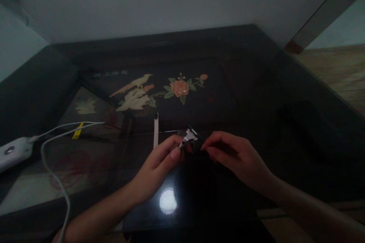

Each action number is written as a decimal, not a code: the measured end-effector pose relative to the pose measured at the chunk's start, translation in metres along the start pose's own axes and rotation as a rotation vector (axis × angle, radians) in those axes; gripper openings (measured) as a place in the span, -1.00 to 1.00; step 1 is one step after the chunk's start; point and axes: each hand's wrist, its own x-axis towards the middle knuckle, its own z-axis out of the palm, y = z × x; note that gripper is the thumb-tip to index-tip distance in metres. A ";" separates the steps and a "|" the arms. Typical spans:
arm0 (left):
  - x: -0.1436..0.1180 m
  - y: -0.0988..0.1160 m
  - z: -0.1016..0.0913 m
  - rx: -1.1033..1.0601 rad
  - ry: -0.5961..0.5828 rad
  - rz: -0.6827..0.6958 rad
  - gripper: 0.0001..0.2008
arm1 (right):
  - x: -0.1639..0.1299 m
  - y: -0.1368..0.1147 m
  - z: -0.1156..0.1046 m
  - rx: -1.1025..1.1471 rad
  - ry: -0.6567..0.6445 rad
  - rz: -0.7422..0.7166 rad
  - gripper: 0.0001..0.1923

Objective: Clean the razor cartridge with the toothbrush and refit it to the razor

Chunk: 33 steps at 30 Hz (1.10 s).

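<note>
My left hand [159, 163] is closed around a small silver razor [188, 137], thumb on its handle. The razor's black-edged head tilts up and to the right, above the dark table. My right hand [232, 153] is just right of the head, with thumb and forefinger pinched together. Whatever lies between those fingertips, if anything, is too dark to make out. Beyond my left hand lies a pale strip [156, 131] with a black tip, its near end hidden by the hand.
A glossy dark table [256, 83] with a bird-and-flower inlay [179, 88] spreads ahead. At left are a white power strip [15, 153], a white cable [57, 176] and a yellow tag [77, 131]. A dark flat object [313, 125] lies at right. A wall [159, 3] rises behind.
</note>
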 end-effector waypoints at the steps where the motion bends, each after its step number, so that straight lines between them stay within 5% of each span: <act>1: 0.000 -0.001 0.000 -0.011 0.005 -0.011 -0.61 | 0.000 0.000 0.000 -0.001 0.002 -0.005 -0.93; 8: 0.002 0.006 0.002 0.254 0.024 0.074 -0.90 | -0.003 0.004 -0.002 0.004 0.049 -0.013 -0.94; 15: -0.001 -0.007 0.004 0.184 0.033 0.142 -0.74 | 0.002 0.007 0.000 0.048 0.098 0.004 -0.89; 21: 0.002 0.002 0.000 0.543 0.188 0.204 -0.80 | 0.002 0.006 0.001 0.078 0.119 0.032 -0.82; 33: 0.004 0.002 0.001 0.617 0.202 0.208 -0.65 | 0.005 0.007 -0.002 0.119 -0.039 0.105 -0.69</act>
